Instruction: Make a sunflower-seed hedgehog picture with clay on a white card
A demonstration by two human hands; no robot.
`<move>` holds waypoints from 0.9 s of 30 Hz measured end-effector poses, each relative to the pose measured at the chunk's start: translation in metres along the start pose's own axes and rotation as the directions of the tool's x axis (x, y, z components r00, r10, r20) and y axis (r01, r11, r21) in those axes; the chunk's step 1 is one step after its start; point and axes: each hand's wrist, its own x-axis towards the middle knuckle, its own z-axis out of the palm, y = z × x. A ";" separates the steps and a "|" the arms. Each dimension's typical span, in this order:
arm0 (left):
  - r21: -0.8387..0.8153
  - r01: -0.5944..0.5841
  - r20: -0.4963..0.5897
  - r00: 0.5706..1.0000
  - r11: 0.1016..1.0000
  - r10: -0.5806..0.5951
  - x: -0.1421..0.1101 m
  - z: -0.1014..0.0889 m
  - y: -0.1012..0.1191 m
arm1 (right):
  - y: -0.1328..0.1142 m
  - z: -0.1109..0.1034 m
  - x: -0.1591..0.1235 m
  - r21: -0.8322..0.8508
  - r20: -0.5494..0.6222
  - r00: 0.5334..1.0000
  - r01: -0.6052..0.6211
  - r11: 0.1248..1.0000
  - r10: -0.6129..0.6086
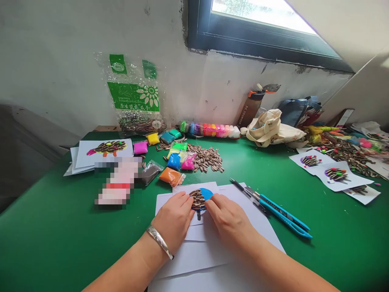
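On a small white card (pixel 179 189) in front of me lies a blue clay shape (pixel 207 193), its left part covered with overlapping striped sunflower seeds (pixel 198 200). A short dark stem of clay (pixel 199 215) sticks out below it. My left hand (pixel 173 221), with a silver bangle at the wrist, is closed against the left edge of the seed-covered clay picture. My right hand (pixel 229 217) bends over its right edge, fingers pinched together. Its fingertips are hidden, so anything between them does not show. Stacked white paper (pixel 194 257) lies beneath both hands.
Beyond the paper are an orange clay packet (pixel 170 177), other coloured packets and a heap of sunflower seeds (pixel 209 157). Blue tweezers (pixel 284 215) and a pen (pixel 247 194) lie to the right. Finished seed pictures (pixel 336 175) lie far right, another picture (pixel 105 153) left.
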 end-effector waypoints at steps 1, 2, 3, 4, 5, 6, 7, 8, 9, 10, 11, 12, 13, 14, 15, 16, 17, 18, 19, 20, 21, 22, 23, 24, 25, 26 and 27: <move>-0.003 0.000 -0.006 1.000 1.000 0.000 0.000 0.000 0.000 | 0.000 -0.001 0.000 -0.005 -0.007 1.000 -0.004 1.000 0.004; -0.006 0.001 -0.011 1.000 1.000 -0.001 0.000 0.000 0.000 | 0.001 -0.001 -0.001 -0.006 -0.014 1.000 -0.005 1.000 0.005; -0.008 0.002 -0.014 1.000 1.000 -0.002 0.000 0.000 0.000 | 0.001 -0.001 -0.001 0.002 -0.022 1.000 -0.009 1.000 0.009; -0.011 0.003 -0.016 1.000 1.000 -0.003 0.000 0.000 0.000 | 0.002 0.000 -0.002 0.022 -0.029 0.999 -0.018 1.000 0.018; -0.012 0.002 -0.017 1.000 1.000 -0.002 -0.001 0.000 0.000 | 0.003 0.001 -0.003 0.059 -0.035 0.999 -0.031 0.998 0.033; -0.012 0.000 -0.017 1.000 1.000 -0.001 -0.001 0.001 0.000 | 0.004 0.002 -0.003 0.113 -0.032 0.998 -0.052 0.992 0.056; -0.011 -0.002 -0.015 1.000 1.000 0.002 -0.001 0.001 0.000 | 0.004 0.003 -0.003 0.180 -0.022 0.996 -0.080 0.980 0.086; -0.008 -0.005 -0.013 1.000 1.000 0.005 -0.001 0.001 0.000 | 0.005 0.004 -0.003 0.251 -0.005 0.993 -0.112 0.962 0.117; -0.006 -0.007 -0.012 1.000 1.000 0.007 -0.001 0.001 0.000 | 0.005 0.004 -0.002 0.314 0.012 0.989 -0.143 0.939 0.147; -0.003 -0.009 -0.013 1.000 1.000 0.009 0.000 0.000 0.000 | 0.005 0.004 0.000 0.361 0.026 0.985 -0.168 0.917 0.170; -0.002 -0.008 -0.013 1.000 1.000 0.008 0.000 0.000 0.000 | 0.005 0.002 0.001 0.392 0.031 0.982 -0.186 0.901 0.189; -0.002 -0.006 -0.015 1.000 1.000 0.006 0.000 0.000 0.000 | 0.005 0.001 0.003 0.407 0.027 0.979 -0.196 0.892 0.202; -0.004 -0.004 -0.017 1.000 1.000 0.004 0.000 0.000 0.001 | 0.005 -0.002 0.004 0.412 0.017 0.977 -0.201 0.889 0.213; -0.006 -0.002 -0.020 1.000 1.000 0.001 -0.001 0.000 0.001 | 0.005 -0.004 0.005 0.412 0.011 0.976 -0.204 0.888 0.219; -0.008 0.001 -0.021 1.000 1.000 -0.001 -0.001 0.000 0.001 | 0.004 -0.007 0.005 0.408 0.008 0.976 -0.204 0.890 0.220; -0.011 0.002 -0.020 1.000 1.000 -0.003 -0.001 0.000 0.001 | 0.004 -0.009 0.004 0.402 0.011 0.977 -0.199 0.894 0.212; -0.013 0.002 -0.018 1.000 1.000 -0.003 -0.001 0.000 0.001 | 0.003 -0.010 0.003 0.392 0.021 0.980 -0.188 0.901 0.195; -0.014 0.002 -0.016 1.000 1.000 -0.002 -0.002 0.000 0.001 | 0.002 -0.011 0.002 0.377 0.036 0.985 -0.169 0.911 0.168; -0.014 0.002 -0.015 1.000 1.000 -0.002 -0.002 0.001 0.001 | 0.001 -0.010 0.001 0.357 0.057 0.989 -0.147 0.922 0.136; -0.013 0.002 -0.016 1.000 1.000 -0.003 -0.002 0.001 0.001 | -0.001 -0.010 0.000 0.334 0.082 0.991 -0.127 0.934 0.106; -0.012 0.004 -0.019 1.000 1.000 -0.004 -0.002 0.001 0.000 | -0.002 -0.009 0.000 0.306 0.106 0.991 -0.110 0.946 0.081; -0.011 0.005 -0.022 1.000 1.000 -0.006 -0.002 0.002 0.000 | -0.003 -0.007 -0.001 0.279 0.127 0.990 -0.092 0.956 0.058; -0.009 0.007 -0.023 1.000 1.000 -0.008 -0.002 0.002 0.000 | -0.004 -0.006 0.000 0.250 0.136 0.990 -0.070 0.966 0.037; -0.009 0.008 -0.023 1.000 1.000 -0.008 -0.002 0.002 0.000 | -0.004 -0.006 0.000 0.222 0.134 0.991 -0.042 0.974 0.013; -0.008 0.007 -0.021 1.000 1.000 -0.007 -0.001 0.002 0.000 | -0.004 -0.005 0.001 0.195 0.123 0.992 -0.011 0.981 -0.013; -0.006 0.005 -0.019 1.000 1.000 -0.005 -0.001 0.003 0.000 | -0.004 -0.005 0.001 0.171 0.110 0.993 0.020 0.985 -0.039; -0.002 0.003 -0.019 1.000 1.000 -0.003 -0.001 0.003 -0.001 | -0.003 -0.005 0.002 0.153 0.096 0.994 0.043 0.987 -0.059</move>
